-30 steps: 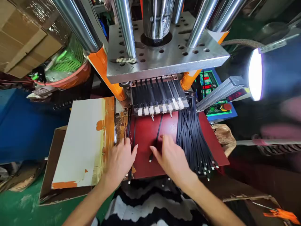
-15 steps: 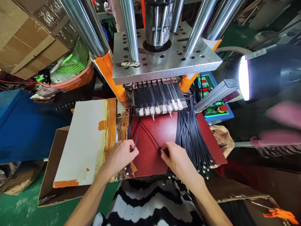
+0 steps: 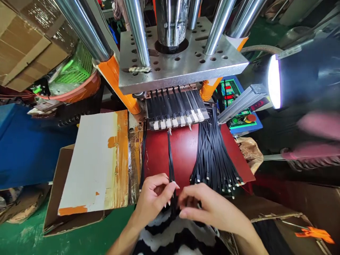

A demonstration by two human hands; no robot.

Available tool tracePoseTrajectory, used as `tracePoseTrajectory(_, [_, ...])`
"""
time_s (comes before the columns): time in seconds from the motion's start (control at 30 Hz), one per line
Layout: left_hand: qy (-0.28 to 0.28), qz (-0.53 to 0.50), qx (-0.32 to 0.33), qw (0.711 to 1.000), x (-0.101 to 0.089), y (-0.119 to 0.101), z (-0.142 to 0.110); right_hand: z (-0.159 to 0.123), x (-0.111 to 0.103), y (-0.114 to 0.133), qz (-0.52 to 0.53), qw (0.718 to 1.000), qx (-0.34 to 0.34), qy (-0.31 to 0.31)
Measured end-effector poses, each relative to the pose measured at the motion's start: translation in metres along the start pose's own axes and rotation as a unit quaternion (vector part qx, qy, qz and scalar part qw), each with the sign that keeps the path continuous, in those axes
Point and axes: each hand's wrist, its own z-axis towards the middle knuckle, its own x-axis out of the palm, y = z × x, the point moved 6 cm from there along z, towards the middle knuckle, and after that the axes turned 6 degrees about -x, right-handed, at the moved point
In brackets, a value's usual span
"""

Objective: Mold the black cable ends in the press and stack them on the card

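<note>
A black flat cable (image 3: 170, 156) runs down over the red board (image 3: 183, 148) as two strands lying close together. My left hand (image 3: 156, 196) pinches it between thumb and forefinger near the board's front edge. Just to the right, my right hand (image 3: 204, 205) is slightly blurred, its fingers bent and its thumb apart from them, with no cable visible in its grasp. Ahead, several black cables with white ends lie side by side in the press fixture (image 3: 177, 109). A thick bundle of black cables (image 3: 215, 152) fans across the board's right side.
The press plate (image 3: 183, 71) hangs over the fixture between steel columns. A white board (image 3: 92, 159) lies at left on a cardboard box. A lit lamp (image 3: 274, 81) and a control panel (image 3: 241, 109) stand at right. An open carton (image 3: 281, 212) is low at right.
My hands have come together toward the front edge. The cable's spread strands now run side by side, held in my left hand; my right hand has let go. The view has shifted slightly.
</note>
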Motion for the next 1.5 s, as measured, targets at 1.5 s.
tracePoseTrajectory(1.5, [-0.101, 0.249, 0.282, 0.921, -0.018, -0.134, 0.110, 0.013, -0.032, 0.010, -0.032, 0.986, -0.121, -0.114])
